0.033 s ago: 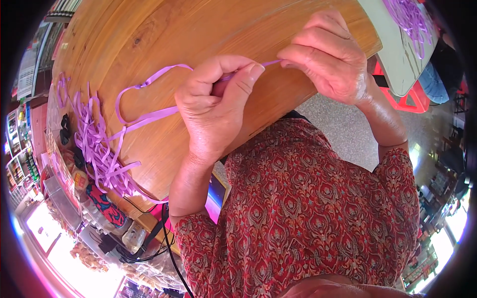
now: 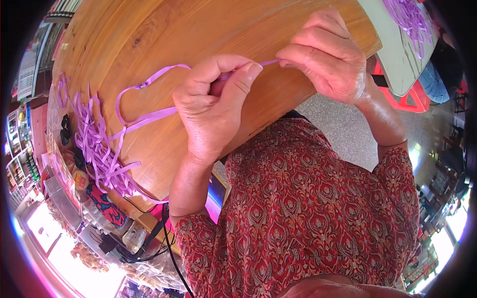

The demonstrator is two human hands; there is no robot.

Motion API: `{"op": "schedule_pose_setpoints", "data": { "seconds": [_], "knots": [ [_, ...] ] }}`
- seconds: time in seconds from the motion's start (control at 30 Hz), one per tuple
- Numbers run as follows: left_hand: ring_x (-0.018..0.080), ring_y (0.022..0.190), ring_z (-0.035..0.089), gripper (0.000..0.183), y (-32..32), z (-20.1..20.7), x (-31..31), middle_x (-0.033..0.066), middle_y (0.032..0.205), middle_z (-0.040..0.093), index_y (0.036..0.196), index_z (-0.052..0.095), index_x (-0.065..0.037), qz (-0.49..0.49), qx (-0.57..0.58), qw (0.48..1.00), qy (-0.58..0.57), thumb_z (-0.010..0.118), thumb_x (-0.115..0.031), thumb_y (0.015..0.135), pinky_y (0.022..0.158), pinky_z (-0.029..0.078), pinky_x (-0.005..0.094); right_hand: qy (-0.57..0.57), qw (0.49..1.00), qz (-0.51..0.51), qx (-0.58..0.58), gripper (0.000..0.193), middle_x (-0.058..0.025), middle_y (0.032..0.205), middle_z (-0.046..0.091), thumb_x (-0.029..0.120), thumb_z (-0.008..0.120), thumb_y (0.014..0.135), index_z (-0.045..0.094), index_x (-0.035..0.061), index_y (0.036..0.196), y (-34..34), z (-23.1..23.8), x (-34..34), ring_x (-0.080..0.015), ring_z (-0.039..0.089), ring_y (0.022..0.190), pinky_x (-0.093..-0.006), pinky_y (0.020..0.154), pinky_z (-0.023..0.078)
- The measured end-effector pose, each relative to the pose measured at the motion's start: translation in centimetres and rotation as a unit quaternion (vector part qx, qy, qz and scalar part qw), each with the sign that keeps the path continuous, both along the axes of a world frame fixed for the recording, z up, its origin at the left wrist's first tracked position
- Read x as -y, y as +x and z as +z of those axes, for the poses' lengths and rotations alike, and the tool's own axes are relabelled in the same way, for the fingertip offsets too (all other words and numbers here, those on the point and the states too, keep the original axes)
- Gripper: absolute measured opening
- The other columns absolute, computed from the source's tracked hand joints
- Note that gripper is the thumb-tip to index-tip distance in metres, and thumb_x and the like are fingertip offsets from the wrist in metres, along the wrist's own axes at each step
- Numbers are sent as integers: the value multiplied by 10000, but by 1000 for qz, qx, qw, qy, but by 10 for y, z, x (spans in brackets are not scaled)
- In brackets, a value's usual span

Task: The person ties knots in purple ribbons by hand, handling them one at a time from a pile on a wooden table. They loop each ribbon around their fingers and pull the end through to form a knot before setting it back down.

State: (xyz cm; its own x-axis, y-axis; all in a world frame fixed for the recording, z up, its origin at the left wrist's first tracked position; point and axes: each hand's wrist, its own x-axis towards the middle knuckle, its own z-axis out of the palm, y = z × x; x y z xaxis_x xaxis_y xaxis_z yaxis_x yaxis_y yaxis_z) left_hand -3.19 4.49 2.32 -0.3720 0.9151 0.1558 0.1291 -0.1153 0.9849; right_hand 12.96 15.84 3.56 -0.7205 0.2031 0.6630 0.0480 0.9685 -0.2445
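Note:
A narrow purple ribbon [image 2: 158, 114] runs in a loop over the wooden table and up into my left hand [image 2: 213, 102]. That hand is closed, thumb pressed against the bent index finger, with the ribbon pinched between them. A short stretch of ribbon spans the gap to my right hand [image 2: 328, 57], whose fingertips pinch its other end. Both hands are raised above the table's near edge. A small knot or fold shows in the loop left of my left hand. What lies inside the left fist is mostly hidden.
A tangled heap of purple ribbons [image 2: 102, 154] lies along the left side of the wooden table [image 2: 198, 25]. More purple ribbons [image 2: 410, 22] rest on a pale table [image 2: 392, 59] at the right. A red stool [image 2: 415, 99] stands below it. Black cables [image 2: 169, 248] hang at lower left.
My left hand has shifted very slightly to the left, the ribbon moving with it. Both hands keep their pinch on the ribbon.

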Motion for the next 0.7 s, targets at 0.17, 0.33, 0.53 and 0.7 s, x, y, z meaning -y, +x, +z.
{"op": "schedule_pose_setpoints", "data": {
  "seconds": [0.17,0.33,0.53,0.7],
  "knots": [
    [-7,613,461,55,-6,2,-1,-61,699,569,832,658,-15,-5,85,995,-42,676,21,795,543,369,137,-56,998,-14,11,265,-54,800,580,114,754,651,662,30,885,4,-10,-4,-232,535,703,-334,679,425],
    [-1,568,417,61,-11,-5,-7,-53,696,568,840,654,-18,-27,226,973,-45,674,17,794,491,306,150,-188,981,-34,-21,388,-67,864,602,110,764,661,648,41,1025,3,-19,0,-223,569,769,-316,678,460],
    [17,518,361,54,-14,-5,-7,-14,707,580,870,638,5,-58,331,942,-15,650,-3,819,448,239,178,-252,967,-36,-7,422,-74,938,623,107,765,673,635,67,1073,-1,-24,4,-218,597,854,-307,724,485],
    [31,500,367,70,-12,11,-3,25,734,601,894,626,10,-45,349,935,37,638,-15,831,444,255,191,-212,977,-17,-8,442,-74,1001,626,171,767,680,620,89,1088,-24,-32,13,-259,596,944,-351,811,476]
  ]
}}
